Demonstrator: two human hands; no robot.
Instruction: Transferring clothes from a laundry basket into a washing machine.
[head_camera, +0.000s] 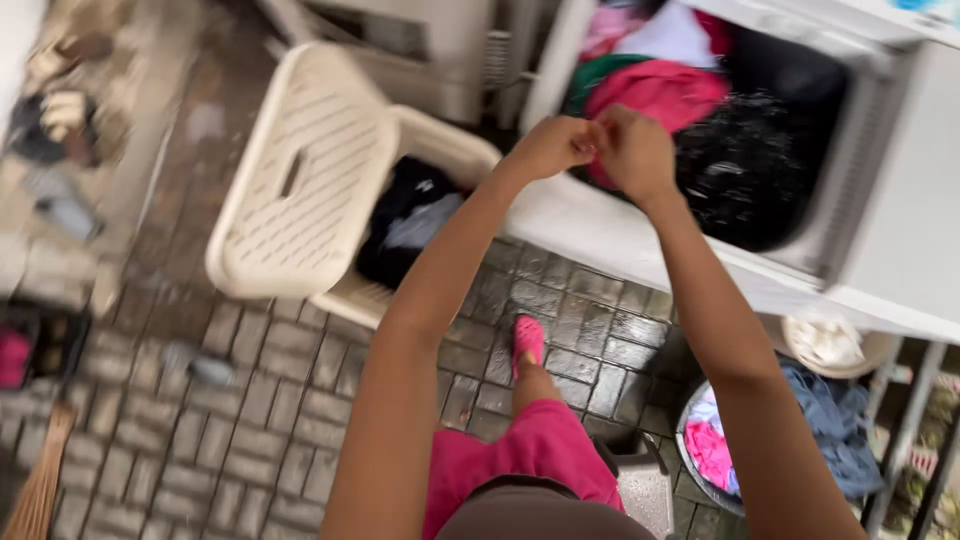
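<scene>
The person's left hand and right hand meet over the front rim of an open white washing machine, fingers pinched together on a bit of the pink cloth that lies in the tub beside dark wet laundry. Both hands are nearly closed around that fabric, knuckles touching. To the left, on the wet brick floor, stands a cream laundry basket, lid raised, holding dark clothes.

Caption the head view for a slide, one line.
Left hand and right hand meet at a pink garment over an open washing machine; a cream laundry basket stands beside it.
</scene>
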